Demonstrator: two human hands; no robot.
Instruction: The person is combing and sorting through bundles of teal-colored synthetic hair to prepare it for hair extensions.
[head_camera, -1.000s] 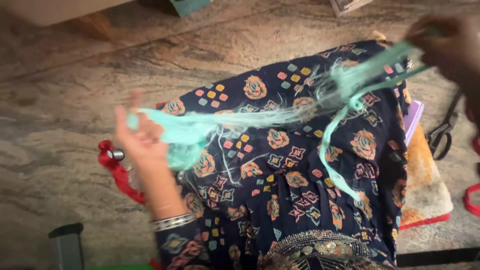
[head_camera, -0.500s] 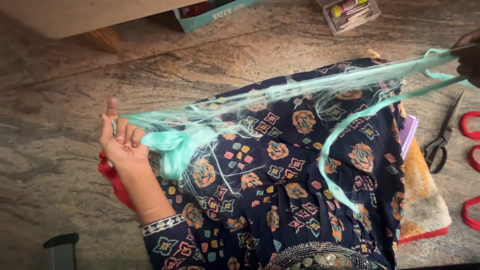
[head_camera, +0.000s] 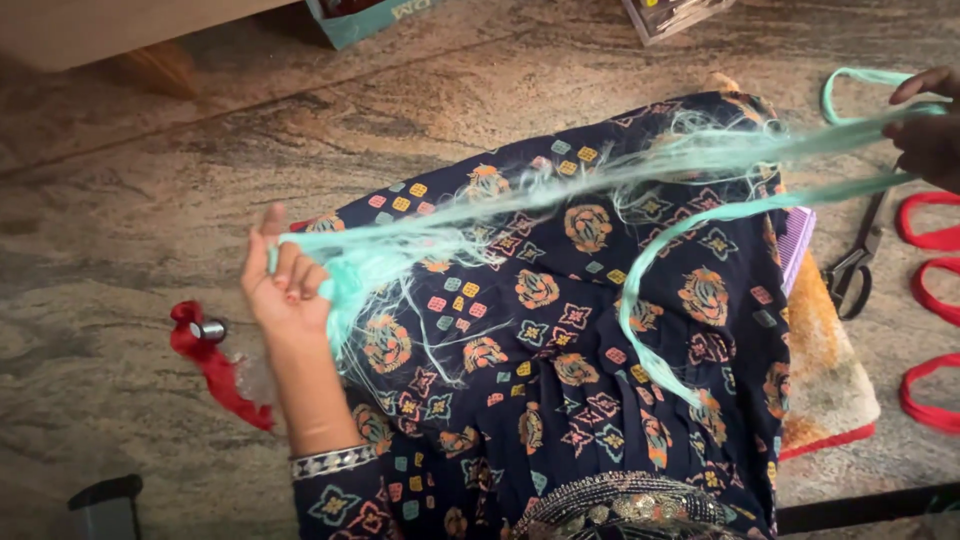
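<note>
Left hand (head_camera: 285, 290) closed in a grip on frayed mint fabric strip (head_camera: 560, 185); right hand (head_camera: 930, 125) pinches its far end. Since 1 second ago the hands moved apart, so strip now stretches taut over the patterned dress (head_camera: 560, 400). Scissors (head_camera: 858, 265) just below right grip.

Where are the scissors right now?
In the head view the scissors lie on the stone floor at the right, just below the right hand, between the dark patterned fabric and the red loops.
</note>
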